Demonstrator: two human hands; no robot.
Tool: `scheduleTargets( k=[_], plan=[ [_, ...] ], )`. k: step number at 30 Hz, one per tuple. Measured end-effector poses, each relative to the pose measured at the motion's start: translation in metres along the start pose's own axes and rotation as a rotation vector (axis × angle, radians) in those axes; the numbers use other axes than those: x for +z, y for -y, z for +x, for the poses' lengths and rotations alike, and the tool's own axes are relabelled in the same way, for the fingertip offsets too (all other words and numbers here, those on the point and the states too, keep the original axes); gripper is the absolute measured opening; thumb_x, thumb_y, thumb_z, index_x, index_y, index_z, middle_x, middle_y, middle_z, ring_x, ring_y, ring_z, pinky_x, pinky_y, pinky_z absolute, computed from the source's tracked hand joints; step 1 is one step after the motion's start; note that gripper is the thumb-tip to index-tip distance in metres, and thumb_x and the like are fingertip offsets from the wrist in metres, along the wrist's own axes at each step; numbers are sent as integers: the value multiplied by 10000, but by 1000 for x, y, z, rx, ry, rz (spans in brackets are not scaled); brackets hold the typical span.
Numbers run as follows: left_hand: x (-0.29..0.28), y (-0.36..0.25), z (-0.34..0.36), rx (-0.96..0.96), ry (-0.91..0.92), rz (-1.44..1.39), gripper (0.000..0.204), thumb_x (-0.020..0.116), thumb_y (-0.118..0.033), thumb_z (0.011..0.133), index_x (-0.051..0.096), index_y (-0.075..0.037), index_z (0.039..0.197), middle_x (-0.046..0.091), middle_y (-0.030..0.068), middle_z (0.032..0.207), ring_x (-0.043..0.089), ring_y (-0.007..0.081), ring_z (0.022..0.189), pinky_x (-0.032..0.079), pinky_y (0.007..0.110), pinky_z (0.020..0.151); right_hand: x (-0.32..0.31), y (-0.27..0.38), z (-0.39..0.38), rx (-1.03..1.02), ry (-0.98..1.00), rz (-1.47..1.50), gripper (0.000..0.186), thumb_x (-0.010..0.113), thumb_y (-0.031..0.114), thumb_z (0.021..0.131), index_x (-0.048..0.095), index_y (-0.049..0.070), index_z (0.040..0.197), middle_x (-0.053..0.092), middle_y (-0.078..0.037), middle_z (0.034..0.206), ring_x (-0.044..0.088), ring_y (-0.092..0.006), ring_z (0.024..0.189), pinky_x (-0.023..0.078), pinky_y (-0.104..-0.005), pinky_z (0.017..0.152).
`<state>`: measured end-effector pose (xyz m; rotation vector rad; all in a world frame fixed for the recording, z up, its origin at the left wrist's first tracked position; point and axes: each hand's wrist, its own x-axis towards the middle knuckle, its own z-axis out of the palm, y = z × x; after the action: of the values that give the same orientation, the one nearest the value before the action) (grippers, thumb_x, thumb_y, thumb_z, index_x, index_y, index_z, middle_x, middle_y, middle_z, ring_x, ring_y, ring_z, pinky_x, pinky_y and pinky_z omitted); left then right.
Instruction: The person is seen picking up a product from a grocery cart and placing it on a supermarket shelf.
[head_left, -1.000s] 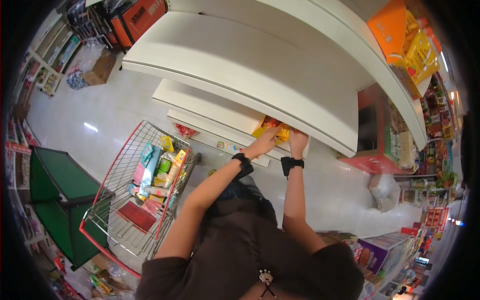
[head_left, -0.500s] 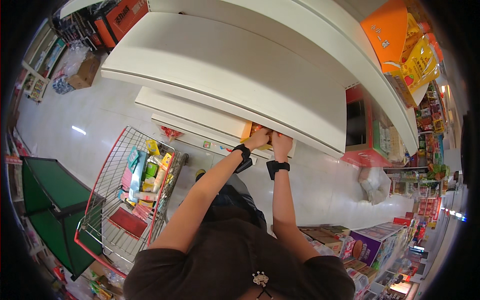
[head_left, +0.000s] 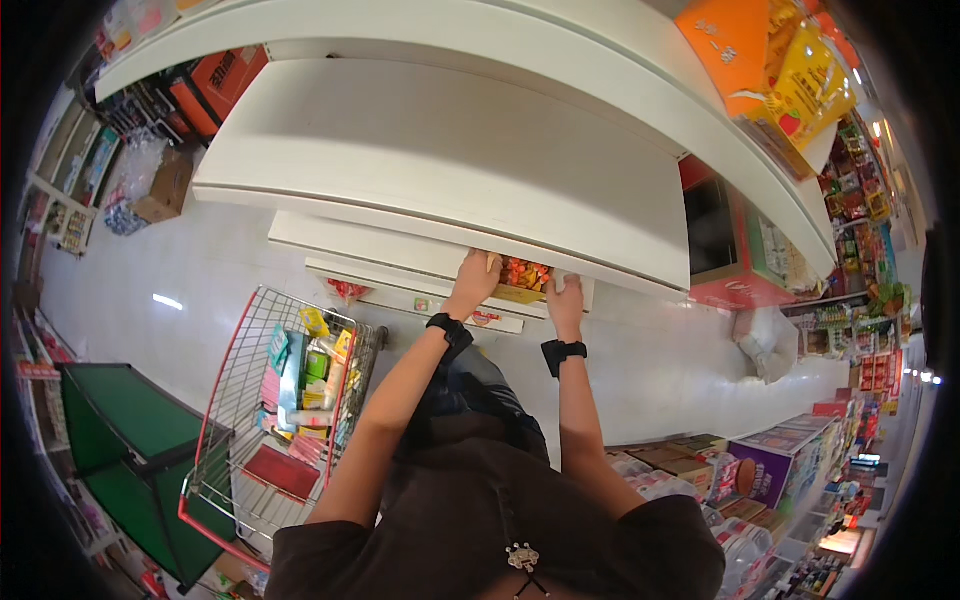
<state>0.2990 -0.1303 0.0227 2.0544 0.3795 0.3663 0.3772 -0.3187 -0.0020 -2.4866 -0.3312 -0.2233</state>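
A small open yellow-orange display box (head_left: 522, 295), filled with red-and-orange wrapped packets (head_left: 526, 271), sits on the lower white shelf (head_left: 385, 243), partly under the front edge of the shelf above. My left hand (head_left: 478, 280) is closed around the box's left side. At its right side, my right hand (head_left: 566, 303) grips the box wall, thumb by the top edge. Both wrists wear black bands. The box's far part is hidden beneath the upper shelf (head_left: 440, 150).
A wire shopping cart (head_left: 262, 400) with mixed packages stands to my left, beside a green fabric bin (head_left: 130, 420). Orange and yellow snack packs (head_left: 790, 85) sit on the highest shelf at right. A plastic bag (head_left: 765, 345) rests on the floor, with cartons (head_left: 670, 462) behind my right arm.
My hands have moved apart from close together to the two sides of the box. The packets now show between them. The whole view has shifted slightly.
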Motion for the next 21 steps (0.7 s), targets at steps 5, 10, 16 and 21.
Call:
scheduleTargets(
  k=[5,10,16,21],
  plan=[
    [14,27,4,-233,186,-19,436,472,-301,889,450,96,1070,571,318,955,553,459,899,458,486,775,23,1,-29,765,418,802,541,584,376,839,431,-85,1079,531,-244,955,605,-330,915,554,-429,714],
    [29,26,-2,-132,258,106,310,473,-211,876,451,65,1015,576,318,920,574,450,851,474,481,757,27,14,-34,1179,353,1380,560,540,435,846,442,-40,1125,525,-231,1052,563,-349,1012,501,-458,859],
    [27,14,-14,-92,257,137,207,467,-70,840,425,99,953,585,313,797,585,455,785,485,475,677,57,9,-31,1009,485,1254,465,443,413,861,455,92,1197,564,-140,1072,552,-299,1004,476,-430,870],
    [28,-22,-35,289,306,294,280,519,-128,837,435,115,950,596,305,793,605,426,774,497,457,645,42,-23,-37,912,337,1251,475,378,395,891,401,111,1270,523,-151,1180,525,-306,1074,482,-456,861]
  ],
)
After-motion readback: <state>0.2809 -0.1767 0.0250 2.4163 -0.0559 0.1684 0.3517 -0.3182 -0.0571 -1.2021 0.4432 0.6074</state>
